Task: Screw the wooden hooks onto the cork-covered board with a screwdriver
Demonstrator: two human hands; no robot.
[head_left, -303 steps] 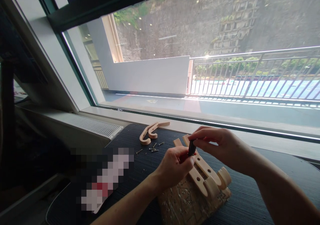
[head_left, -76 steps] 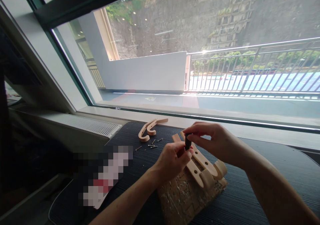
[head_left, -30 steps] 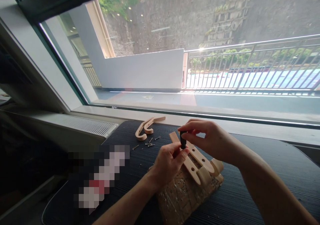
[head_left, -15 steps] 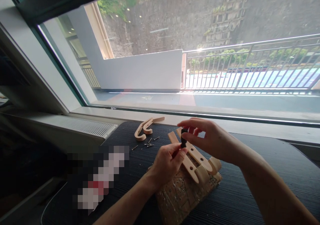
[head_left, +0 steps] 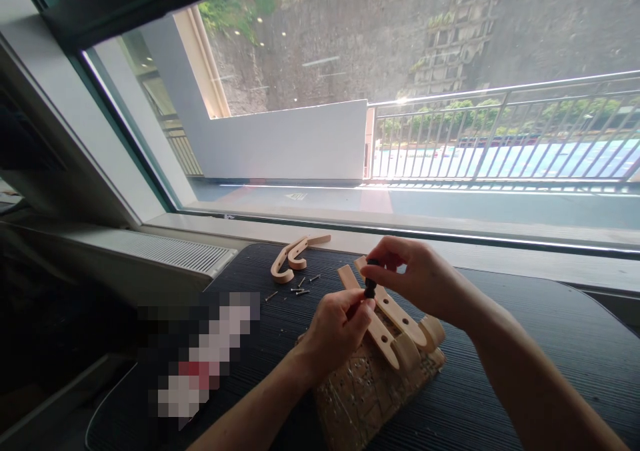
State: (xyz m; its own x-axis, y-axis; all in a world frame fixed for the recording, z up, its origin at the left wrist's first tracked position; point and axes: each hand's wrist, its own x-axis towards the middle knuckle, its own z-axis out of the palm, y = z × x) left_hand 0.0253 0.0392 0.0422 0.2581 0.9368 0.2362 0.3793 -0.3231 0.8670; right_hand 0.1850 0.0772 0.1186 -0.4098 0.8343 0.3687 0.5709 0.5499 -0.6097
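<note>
Two pale wooden hooks [head_left: 395,317] lie side by side on a scarred wooden block [head_left: 370,391] on the dark ribbed table [head_left: 540,331]. My right hand [head_left: 420,277] pinches the top of a small black screwdriver handle [head_left: 371,279] that stands upright over the hooks. Just below it, my left hand [head_left: 335,331] is closed with its fingertips at the tool's lower end; what it pinches there is hidden.
Two more wooden hooks [head_left: 293,259] lie at the table's far edge, with several loose screws [head_left: 299,287] beside them. A blurred-out object [head_left: 200,357] lies at the left. A vent grille [head_left: 175,251] and the window sill [head_left: 450,244] run behind the table.
My right hand's fingers, spread half a second ago, have closed again on the screwdriver handle. The hooks, block and left hand stay in place.
</note>
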